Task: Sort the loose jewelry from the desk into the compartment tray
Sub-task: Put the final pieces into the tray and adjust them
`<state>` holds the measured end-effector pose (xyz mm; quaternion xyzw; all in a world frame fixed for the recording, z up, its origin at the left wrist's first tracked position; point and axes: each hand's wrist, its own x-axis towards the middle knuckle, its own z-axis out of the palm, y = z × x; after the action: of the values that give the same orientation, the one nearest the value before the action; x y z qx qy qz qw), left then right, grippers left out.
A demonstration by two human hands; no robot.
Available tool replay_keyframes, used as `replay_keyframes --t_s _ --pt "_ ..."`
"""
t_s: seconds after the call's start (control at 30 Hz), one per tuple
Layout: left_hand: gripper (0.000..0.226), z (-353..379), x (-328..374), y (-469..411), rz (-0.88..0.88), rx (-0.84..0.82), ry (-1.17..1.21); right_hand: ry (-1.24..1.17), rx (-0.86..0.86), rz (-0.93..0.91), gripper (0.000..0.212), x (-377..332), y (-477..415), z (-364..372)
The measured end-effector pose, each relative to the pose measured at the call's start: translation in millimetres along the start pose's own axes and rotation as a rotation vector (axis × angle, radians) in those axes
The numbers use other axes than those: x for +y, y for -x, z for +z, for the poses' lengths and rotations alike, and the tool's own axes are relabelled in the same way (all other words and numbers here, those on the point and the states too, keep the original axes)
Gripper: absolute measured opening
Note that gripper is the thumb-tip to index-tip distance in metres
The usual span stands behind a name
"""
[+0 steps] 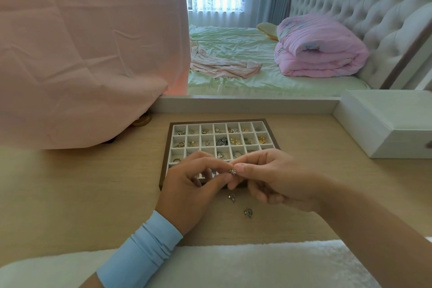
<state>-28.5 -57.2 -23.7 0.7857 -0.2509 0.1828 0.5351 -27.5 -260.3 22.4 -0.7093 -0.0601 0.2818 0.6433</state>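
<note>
A brown-framed compartment tray (168, 147) with white cells lies on the wooden desk; many cells hold rings and earrings. Over its near edge my left hand (187, 189) and my right hand (275, 177) meet, both pinching one small sparkly earring (232, 171) between thumb and fingertips. Two loose pieces lie on the desk just in front of the tray: a small silver piece (232, 198) and a darker one (248, 213). My hands hide the tray's nearest rows.
A white box (385, 124) stands at the right of the desk. Pink cloth (81, 54) drapes over the desk's back left, with a gold lid (141, 121) under its edge. A white fluffy surface (257, 264) runs along the near edge. A bed lies behind.
</note>
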Motion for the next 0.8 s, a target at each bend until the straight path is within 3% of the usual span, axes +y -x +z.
replay_keyframes --t_s 0.33,0.5,0.63,0.8 --pt "0.012 17 11 -60 -0.029 -0.092 0.03 0.264 0.283 -0.266 0.005 -34 8 -35" --pt "0.018 38 -1 -88 -0.053 -0.189 -0.198 0.754 0.502 -0.291 0.007 -35 2 -68" --pt "0.018 51 -12 -87 0.014 -0.308 -0.437 1.146 0.475 -0.166 0.011 -27 -3 -80" --pt "0.03 55 -24 -82 0.064 -0.443 -0.597 1.314 0.41 -0.15 0.009 -15 -13 -80"
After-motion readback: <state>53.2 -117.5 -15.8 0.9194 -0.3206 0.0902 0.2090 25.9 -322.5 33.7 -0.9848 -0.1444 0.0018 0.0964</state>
